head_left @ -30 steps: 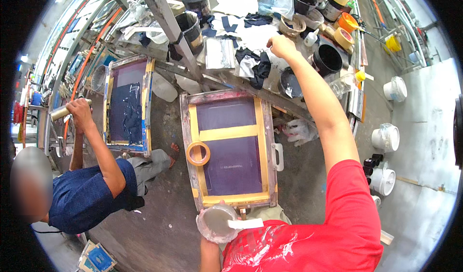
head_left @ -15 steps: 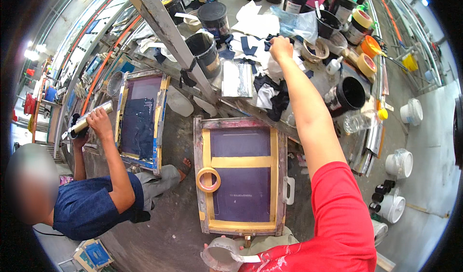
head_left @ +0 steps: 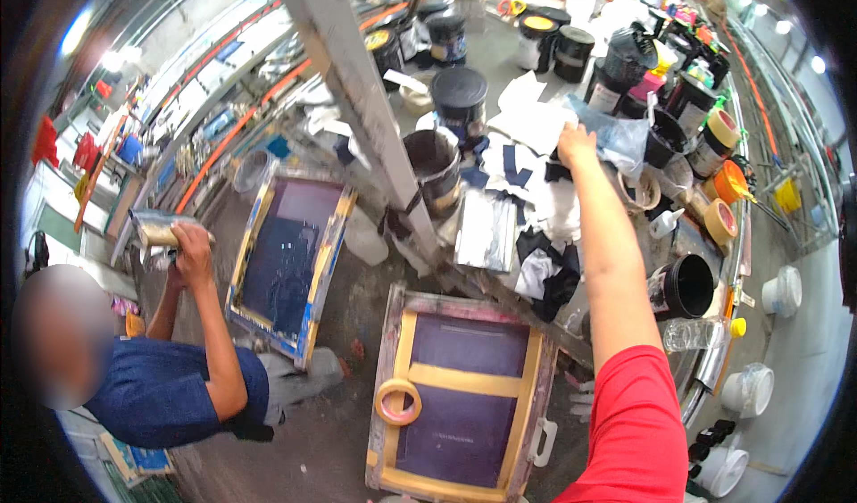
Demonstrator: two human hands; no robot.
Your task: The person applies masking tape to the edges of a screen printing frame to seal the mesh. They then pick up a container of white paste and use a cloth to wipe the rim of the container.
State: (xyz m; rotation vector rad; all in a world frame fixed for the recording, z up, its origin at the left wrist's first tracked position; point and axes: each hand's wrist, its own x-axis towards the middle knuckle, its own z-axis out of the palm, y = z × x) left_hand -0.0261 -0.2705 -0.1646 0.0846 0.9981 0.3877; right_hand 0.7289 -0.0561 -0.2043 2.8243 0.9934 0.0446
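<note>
My right hand (head_left: 576, 143) reaches far over the cluttered table, arm stretched out. Its fingers are curled beside a sheet of white paper (head_left: 533, 126) and a clear bluish plastic bag (head_left: 616, 135); what they grip, if anything, is hidden. White and dark cloth scraps (head_left: 518, 166) lie under and around the wrist. Below the table edge leans a wooden screen-printing frame (head_left: 393, 342) with purple mesh and yellow tape borders. A roll of masking tape (head_left: 386, 402) rests on its left side. My left hand is out of the picture.
A grey metal post (head_left: 357, 101) rises left of the table. Black ink tubs (head_left: 460, 92), an open black bucket (head_left: 687, 286) and a clear bottle (head_left: 692, 334) crowd the table. At left, a co-worker (head_left: 178, 387) holds a squeegee (head_left: 165, 231) near another screen frame (head_left: 312, 244).
The view has tilted up, so the grey tub held at the lower edge has dropped out of sight. My right arm still reaches out. The co-worker's squeegee has turned slightly.
</note>
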